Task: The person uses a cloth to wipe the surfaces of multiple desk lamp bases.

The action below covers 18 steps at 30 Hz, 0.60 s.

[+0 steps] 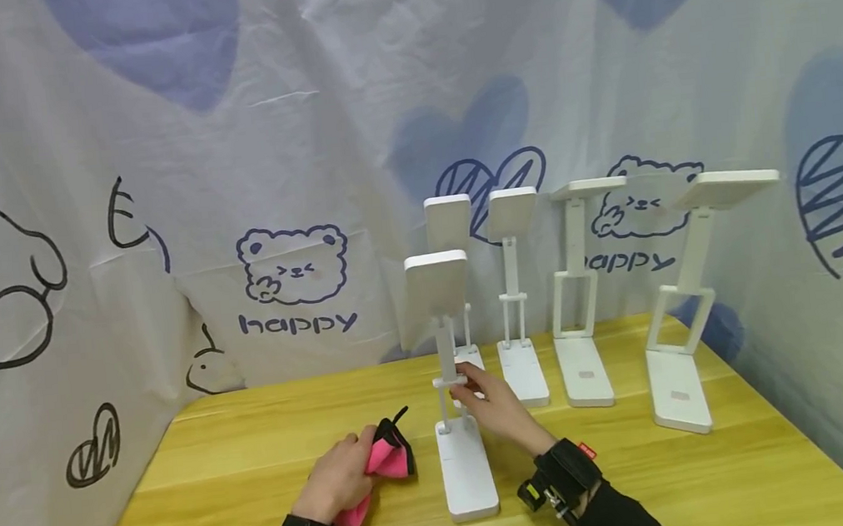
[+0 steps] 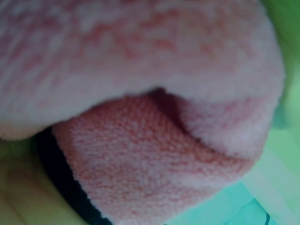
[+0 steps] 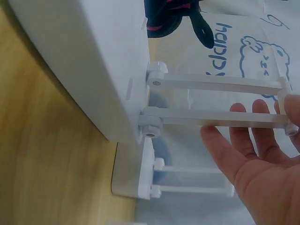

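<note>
Nearest me on the table stands a white folding desk lamp (image 1: 467,472), upright, its flat head raised on a hinged arm. My right hand (image 1: 502,410) grips that arm near its middle joint. In the right wrist view the fingers (image 3: 265,138) reach behind one thin bar of the lamp's arm (image 3: 220,118), with the thumb at the joint. To the left of the lamp base, my left hand (image 1: 340,473) holds a bunched pink cloth (image 1: 389,460) with black edging. Its folded pile (image 2: 140,154) fills the left wrist view, so most of the left fingers are hidden.
Behind and to the right, several more white lamps stand in a row: one partly hidden lamp (image 1: 449,219), then a second (image 1: 523,371), a third (image 1: 585,374) and the rightmost (image 1: 680,395). A printed cloth backdrop (image 1: 285,166) hangs behind the wooden table (image 1: 248,428).
</note>
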### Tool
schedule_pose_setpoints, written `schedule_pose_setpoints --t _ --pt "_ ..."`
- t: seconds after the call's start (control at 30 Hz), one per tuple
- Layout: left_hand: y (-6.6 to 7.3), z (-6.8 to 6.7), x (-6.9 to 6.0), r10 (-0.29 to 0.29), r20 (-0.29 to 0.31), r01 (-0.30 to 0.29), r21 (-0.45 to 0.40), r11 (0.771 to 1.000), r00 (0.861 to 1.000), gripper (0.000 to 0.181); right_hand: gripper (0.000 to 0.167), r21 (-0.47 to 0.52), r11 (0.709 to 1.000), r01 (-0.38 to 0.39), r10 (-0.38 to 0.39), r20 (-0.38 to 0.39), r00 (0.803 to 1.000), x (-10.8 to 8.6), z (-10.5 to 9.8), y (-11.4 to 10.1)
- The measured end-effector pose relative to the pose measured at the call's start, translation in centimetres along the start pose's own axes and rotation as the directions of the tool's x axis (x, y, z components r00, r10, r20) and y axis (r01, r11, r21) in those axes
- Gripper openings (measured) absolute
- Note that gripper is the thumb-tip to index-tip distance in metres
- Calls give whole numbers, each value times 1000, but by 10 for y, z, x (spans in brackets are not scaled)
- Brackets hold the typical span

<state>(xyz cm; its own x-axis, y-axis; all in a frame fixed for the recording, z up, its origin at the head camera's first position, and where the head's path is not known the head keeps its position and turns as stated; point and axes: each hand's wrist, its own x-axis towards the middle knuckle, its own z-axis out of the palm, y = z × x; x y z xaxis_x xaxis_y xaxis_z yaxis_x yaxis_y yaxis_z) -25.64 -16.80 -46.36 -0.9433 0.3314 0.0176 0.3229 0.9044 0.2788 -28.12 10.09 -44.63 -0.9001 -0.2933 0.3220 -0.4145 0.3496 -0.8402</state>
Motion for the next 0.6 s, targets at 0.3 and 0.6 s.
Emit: schedule_pose_setpoints --t 0.3,0.6 --pt "5 5 1 0 6 0 86 996 1000 58 37 -46 999 -19 18 -40 999 -13 -15 3" --pt "10 4 3 2 24 -3 54 999 1000 54 32 -79 996 -34 29 -66 997 -16 -28 5"
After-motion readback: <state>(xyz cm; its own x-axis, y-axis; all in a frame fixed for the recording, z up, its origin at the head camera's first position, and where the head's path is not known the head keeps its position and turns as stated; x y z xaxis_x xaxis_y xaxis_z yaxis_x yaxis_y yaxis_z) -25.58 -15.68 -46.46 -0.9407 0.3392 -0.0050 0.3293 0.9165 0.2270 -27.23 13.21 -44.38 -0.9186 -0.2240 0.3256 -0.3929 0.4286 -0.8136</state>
